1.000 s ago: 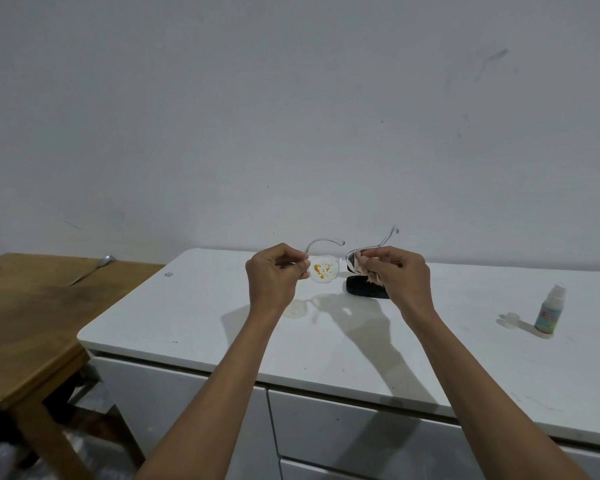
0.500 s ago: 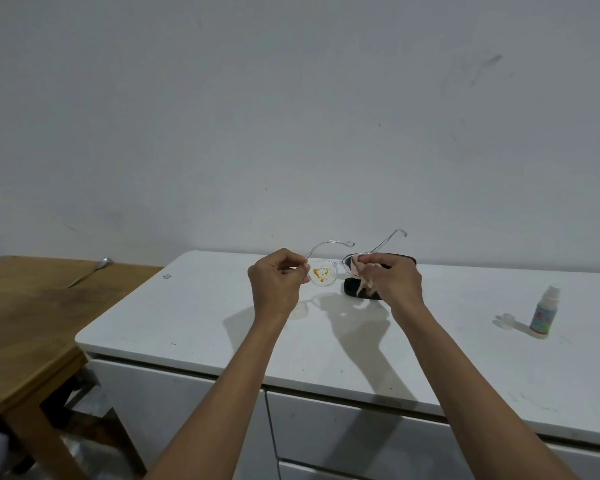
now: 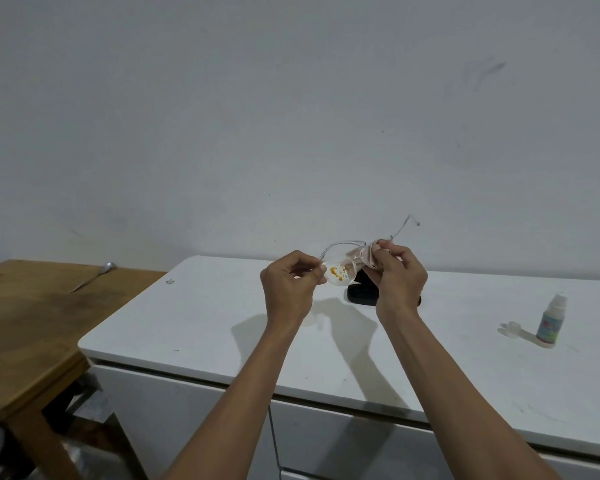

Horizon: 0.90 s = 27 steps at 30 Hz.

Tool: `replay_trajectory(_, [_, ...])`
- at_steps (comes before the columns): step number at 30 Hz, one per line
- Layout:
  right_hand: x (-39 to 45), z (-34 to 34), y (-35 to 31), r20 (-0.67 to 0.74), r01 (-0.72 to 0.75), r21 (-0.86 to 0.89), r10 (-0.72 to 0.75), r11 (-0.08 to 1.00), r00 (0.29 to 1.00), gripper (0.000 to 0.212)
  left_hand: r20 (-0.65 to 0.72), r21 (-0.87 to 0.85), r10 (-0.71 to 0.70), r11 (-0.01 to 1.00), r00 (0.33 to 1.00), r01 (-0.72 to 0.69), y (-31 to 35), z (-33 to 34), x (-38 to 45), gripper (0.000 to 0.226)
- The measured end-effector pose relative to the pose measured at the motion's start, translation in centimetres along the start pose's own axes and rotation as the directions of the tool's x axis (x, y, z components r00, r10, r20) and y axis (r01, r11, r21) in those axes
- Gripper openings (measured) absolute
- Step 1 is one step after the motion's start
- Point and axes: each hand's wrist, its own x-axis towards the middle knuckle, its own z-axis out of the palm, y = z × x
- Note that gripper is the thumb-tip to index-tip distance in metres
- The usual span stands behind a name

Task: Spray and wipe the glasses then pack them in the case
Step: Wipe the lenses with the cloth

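Knife [image 3: 94,277] lies far left on the wooden table [image 3: 32,327], beside the white tabletop [image 3: 222,327]. Above that tabletop my left hand [image 3: 288,289] pinches the glasses [image 3: 340,270] at the orange-smeared lens, while my right hand [image 3: 400,280] clamps a cloth [image 3: 368,256] round the other lens, over the black case [image 3: 361,292]. Farther right stand a clear cap [image 3: 511,329] and the spray bottle [image 3: 551,322].

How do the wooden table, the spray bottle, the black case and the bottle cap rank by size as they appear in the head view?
1. wooden table, though cut off by the frame
2. black case, partly hidden by the right hand
3. spray bottle, close to the case, so unsure
4. bottle cap
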Motion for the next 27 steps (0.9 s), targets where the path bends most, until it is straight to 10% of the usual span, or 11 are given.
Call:
replay_trajectory(20, [-0.7,-3.4,-0.8,0.365,0.146,-0.316,-0.022,0.937,0.931,0.004,-0.036,-0.056,-0.153,0.987,0.988,0.151,-0.4,-1.5,1.0,0.014])
replay_trajectory(27, [0.3,-2.4,0.9,0.114,0.219,-0.337,-0.191,0.916,0.975,0.008,0.038,0.018,-0.026,1.0,0.999,0.025,-0.1,-1.3,0.4,0.01])
